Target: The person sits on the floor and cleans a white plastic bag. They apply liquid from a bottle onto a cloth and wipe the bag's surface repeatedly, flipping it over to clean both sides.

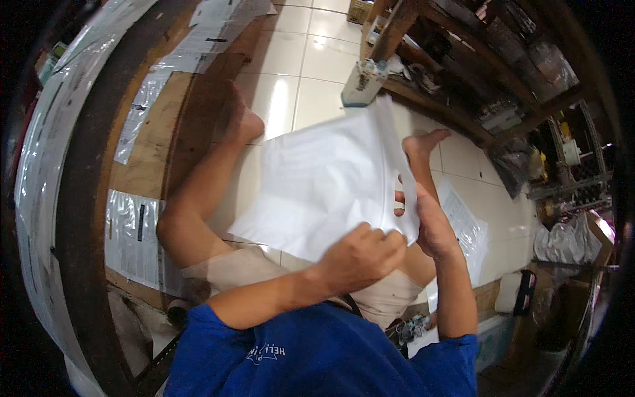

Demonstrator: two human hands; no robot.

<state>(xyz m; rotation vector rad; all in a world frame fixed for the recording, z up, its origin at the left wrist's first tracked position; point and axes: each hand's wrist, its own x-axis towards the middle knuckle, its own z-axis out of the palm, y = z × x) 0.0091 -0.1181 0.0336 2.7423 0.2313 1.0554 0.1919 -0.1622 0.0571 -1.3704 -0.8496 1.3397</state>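
A flat white bag (317, 178) with a cut-out handle hole is held up over my lap, its handle edge turned to the right. My left hand (364, 258) is closed, its fingers pinching the bag's near edge by the handle end. Behind that handle end is my right hand (433, 225), gripping the bag, and some of its fingertips show through the hole. The rest of the right fingers are hidden by the bag.
To my left stands a wooden bench (149, 139) with printed plastic sheets (135, 231) on it. Ahead on the tiled floor (284, 86) is a whitish container (364, 83), beside a cluttered wooden shelf (456, 126). Another plastic sheet (466, 231) lies to the right.
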